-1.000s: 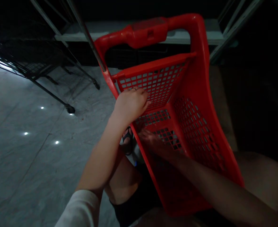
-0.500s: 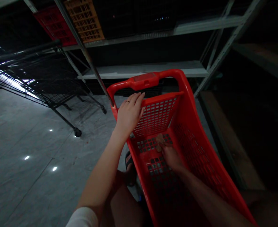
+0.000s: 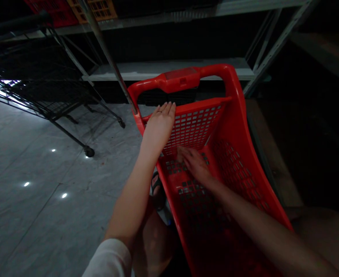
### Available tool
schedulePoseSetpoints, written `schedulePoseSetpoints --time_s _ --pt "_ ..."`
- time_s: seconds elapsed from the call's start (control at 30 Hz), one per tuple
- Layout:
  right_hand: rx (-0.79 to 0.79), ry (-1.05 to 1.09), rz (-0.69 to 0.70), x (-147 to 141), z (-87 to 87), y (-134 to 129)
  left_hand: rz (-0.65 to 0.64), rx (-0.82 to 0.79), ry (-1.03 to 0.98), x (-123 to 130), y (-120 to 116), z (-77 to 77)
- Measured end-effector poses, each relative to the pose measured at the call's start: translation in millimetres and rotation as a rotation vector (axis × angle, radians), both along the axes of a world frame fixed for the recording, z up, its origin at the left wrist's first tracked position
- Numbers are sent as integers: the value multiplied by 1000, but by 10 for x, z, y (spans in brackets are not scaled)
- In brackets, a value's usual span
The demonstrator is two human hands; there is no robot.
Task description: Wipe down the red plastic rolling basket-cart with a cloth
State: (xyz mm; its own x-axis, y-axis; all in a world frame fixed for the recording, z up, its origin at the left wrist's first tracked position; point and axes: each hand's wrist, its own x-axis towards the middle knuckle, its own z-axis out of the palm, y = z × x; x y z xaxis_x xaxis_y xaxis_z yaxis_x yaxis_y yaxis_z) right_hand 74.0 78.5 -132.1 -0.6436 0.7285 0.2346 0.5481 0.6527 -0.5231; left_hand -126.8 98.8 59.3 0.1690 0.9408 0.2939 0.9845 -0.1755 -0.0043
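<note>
Red plastic basket (image 3: 230,132), grid-holed panel (image 3: 197,125) under left hand (image 3: 159,125)

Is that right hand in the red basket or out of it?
In: the right hand reaches below the rim of the red basket, near its holed end panel.

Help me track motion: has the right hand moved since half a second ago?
Yes: against the red grid panel, the right hand has shifted left, closer to it.

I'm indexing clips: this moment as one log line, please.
left hand: on top edge of grid panel | right hand: inside red basket, holding blurred brownish piece | nearby: black cart, pale shelf
</note>
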Motion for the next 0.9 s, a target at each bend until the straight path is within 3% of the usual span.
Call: schedulePoseSetpoints --time_s 0.1,0.2,0.27,0.43,0.53,0.63,0.73,0.8,0.83,0.9 --pt "192 196 -463 -73 397 520 -24 -1 -22 1 -5 2" --pt "324 286 -627 -196 602 788 -57 2 -38 1 -22 5" --pt "340 301 -594 -254 515 802 -85 4 -42 -3 -32 9" --pt "176 199 -310 -157 -96 607 -99 -13 -35 -22 -35 34" --pt "68 139 -246 -3 -195 604 -90 -12 -36 -37 -24 43" --pt "78 225 -316 94 93 744 -94 -1 -46 -55 -7 27" --pt "184 354 -530 110 560 965 -116 29 -61 -77 12 -7" --pt "260 376 -693 103 779 1107 -129 42 -69 -89 23 -28" --pt "291 369 -745 99 821 1158 -132 45 -71 -93 27 -35" --pt "315 341 -748 96 746 1196 -128 45 -74 -95 31 -41"
